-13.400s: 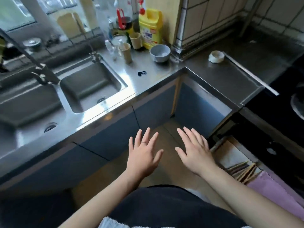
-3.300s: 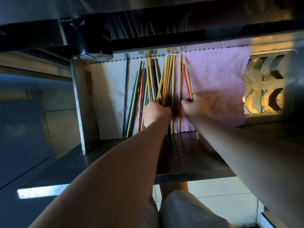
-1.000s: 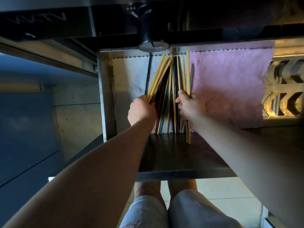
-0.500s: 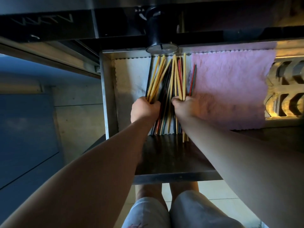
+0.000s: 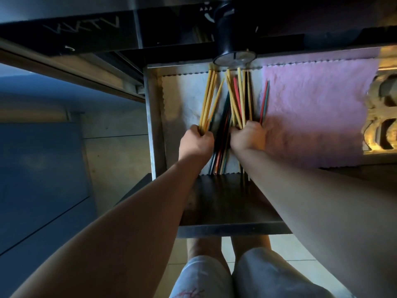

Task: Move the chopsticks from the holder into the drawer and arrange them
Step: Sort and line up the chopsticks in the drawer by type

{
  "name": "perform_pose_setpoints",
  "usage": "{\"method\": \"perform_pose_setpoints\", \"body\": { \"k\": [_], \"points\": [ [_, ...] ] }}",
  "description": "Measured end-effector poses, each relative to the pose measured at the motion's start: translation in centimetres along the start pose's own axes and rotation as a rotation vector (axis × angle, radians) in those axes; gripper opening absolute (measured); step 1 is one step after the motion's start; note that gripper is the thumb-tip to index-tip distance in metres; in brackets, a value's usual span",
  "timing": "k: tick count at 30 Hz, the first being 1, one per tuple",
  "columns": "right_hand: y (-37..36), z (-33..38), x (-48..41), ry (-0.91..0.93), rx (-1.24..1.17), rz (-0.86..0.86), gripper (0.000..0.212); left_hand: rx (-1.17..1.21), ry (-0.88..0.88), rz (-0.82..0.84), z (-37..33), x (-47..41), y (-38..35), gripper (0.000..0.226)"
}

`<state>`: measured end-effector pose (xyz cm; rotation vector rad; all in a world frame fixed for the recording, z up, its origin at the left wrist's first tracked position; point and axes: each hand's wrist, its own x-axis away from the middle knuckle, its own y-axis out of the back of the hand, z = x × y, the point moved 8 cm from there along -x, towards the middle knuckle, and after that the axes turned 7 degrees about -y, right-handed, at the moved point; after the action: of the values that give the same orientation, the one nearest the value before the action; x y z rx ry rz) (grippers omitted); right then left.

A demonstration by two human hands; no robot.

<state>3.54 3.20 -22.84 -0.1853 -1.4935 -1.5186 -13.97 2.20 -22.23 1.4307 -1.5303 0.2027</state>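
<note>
Our left hand (image 5: 196,143) and right hand (image 5: 247,137) each clench chopsticks (image 5: 223,134) in the drawer (image 5: 154,117); loosened fingers could scatter both bundles.

I have two hands in the one open steel drawer (image 5: 153,125): my left hand (image 5: 196,144) and my right hand (image 5: 248,137). Two cloths line its floor, one white scalloped cloth (image 5: 182,100) by the drawer's left wall and one pink fuzzy cloth (image 5: 311,108) toward its right. In my left I count four yellow wooden chopsticks (image 5: 206,100). In my right are at least four more yellow chopsticks (image 5: 240,93) and one red chopstick (image 5: 236,91); the dark ones among them are too dim to count. Two thin chopsticks (image 5: 264,102), one red and one teal, lie at the pink cloth's left edge. Between my hands lie perhaps five dark and orange chopsticks (image 5: 219,154). One black round knob (image 5: 233,39) hangs over the drawer's back edge.
</note>
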Motion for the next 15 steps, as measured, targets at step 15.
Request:
{"method": "perform_pose_setpoints", "body": {
  "k": [15],
  "points": [
    [4.3,-2.1,-1.1,0.060,-0.126,0.064,0.038,0.121,0.112,-0.086,-0.9,0.7,-4.1,0.009]
  ]
}}
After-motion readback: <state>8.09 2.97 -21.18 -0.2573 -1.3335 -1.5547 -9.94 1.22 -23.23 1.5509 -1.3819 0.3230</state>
